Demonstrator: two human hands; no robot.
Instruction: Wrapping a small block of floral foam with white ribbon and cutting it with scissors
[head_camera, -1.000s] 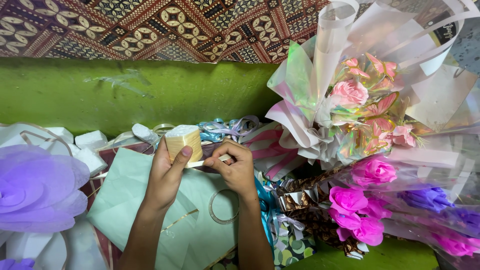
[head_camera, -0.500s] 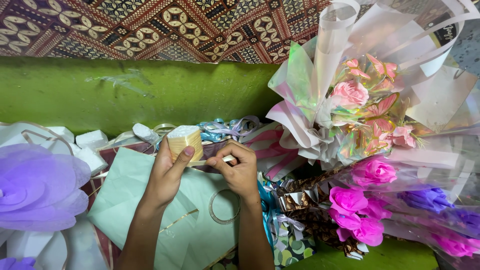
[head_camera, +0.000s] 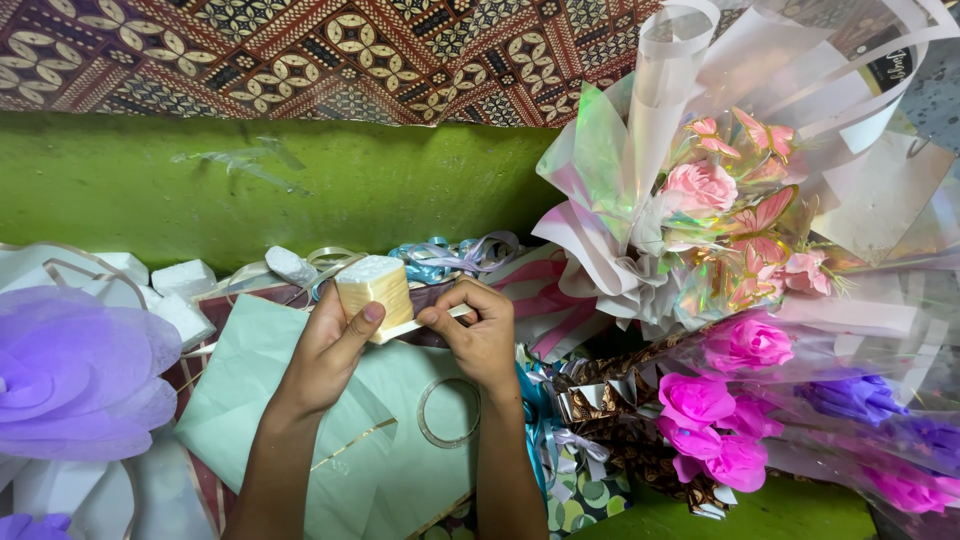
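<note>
**A:** Start closest to you; what did your hands have?

**B:** Your left hand (head_camera: 335, 345) was cupped round a foam block (head_camera: 375, 285), thumb pressed on its yellowish tape-wound side, white foam showing on top; your right hand (head_camera: 478, 335) was pinching the free end of a tape strip (head_camera: 425, 322) between thumb and forefinger, drawn out taut from the block's lower edge; neither hand was spread.

**A:** And where did the block sit?

**B:** Held up off the surface, above the pale green paper sheets (head_camera: 260, 400); a clear tape ring (head_camera: 448, 412) lay on that paper just below your right wrist.

**A:** So which step were you in?

**B:** By my reading, the taping of the block, mid-wrap; the strip was pulled out but not laid down; the next move would have called for keeping it taut and turning the block under it, thumb smoothing it flat.

**A:** Farther out?

**B:** A purple mesh flower (head_camera: 75, 370) lay to your left, with loose foam pieces (head_camera: 185, 278) beyond it; curled ribbons (head_camera: 450, 255) lay past the block; to your right, magenta roses (head_camera: 700, 400) in clear wrap, then a pink bouquet (head_camera: 720, 200) with paper butterflies; behind everything, a green wall (head_camera: 150, 190) and a patterned cloth (head_camera: 300, 50).
</note>
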